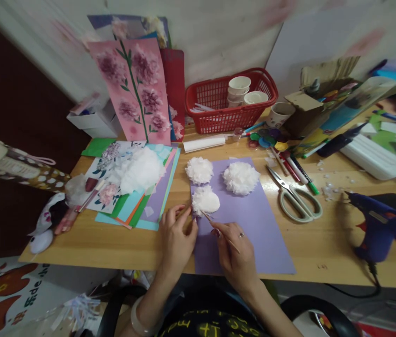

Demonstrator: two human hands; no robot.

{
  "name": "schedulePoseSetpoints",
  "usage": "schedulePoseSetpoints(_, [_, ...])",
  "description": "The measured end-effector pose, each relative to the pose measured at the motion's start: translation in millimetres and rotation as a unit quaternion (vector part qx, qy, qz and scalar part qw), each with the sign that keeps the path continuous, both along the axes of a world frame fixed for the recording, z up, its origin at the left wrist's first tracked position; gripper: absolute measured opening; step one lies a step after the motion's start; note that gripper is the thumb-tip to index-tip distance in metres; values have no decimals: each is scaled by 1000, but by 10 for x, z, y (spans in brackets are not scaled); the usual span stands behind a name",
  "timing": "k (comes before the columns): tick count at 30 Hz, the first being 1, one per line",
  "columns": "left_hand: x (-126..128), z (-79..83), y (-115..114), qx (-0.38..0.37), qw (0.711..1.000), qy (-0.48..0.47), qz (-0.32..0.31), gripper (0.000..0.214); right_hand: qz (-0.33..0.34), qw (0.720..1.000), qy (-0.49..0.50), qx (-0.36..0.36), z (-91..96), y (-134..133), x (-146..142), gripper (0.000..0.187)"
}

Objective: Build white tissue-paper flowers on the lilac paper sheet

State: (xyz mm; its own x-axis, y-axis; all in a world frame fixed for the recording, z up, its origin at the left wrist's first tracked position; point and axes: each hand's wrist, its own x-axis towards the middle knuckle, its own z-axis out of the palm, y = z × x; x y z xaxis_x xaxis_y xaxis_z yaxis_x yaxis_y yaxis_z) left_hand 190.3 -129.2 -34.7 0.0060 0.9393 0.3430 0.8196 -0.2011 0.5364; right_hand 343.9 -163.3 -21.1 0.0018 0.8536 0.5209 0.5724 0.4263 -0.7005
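Note:
A purple paper sheet (pixel 254 224) lies on the wooden table with three white tissue flowers on it. The nearest flower (pixel 205 200) sits at the sheet's left edge. My right hand (pixel 234 255) pinches a thin wooden stick (pixel 219 229) whose tip touches that flower's lower edge. My left hand (pixel 176 234) rests at the sheet's left edge, fingers curled and pinched close to the flower's base; what they hold is too small to make out. Two more flowers (pixel 199 169) (pixel 241 178) lie farther back on the sheet.
Scissors (pixel 298 199) lie right of the sheet, markers (pixel 294 168) behind them. A blue glue gun (pixel 376 227) stands at the right. A red basket (pixel 231 100) with paper cups is at the back. Stacked coloured papers (pixel 138 201) with white tissue lie left.

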Motion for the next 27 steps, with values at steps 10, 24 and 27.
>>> schedulePoseSetpoints(10, [3,11,-4,9,999,32,-7,31,1,1000,6,0,-8,-40,34,27])
schedulePoseSetpoints(24, [-245,78,-44,25,1000,-13,-1,28,-192,936,281,-94,-62,-302,558,26])
schedulePoseSetpoints(27, [-624,174,47,58,994,1,87,18,-247,883,369,-152,-91,-257,700,36])
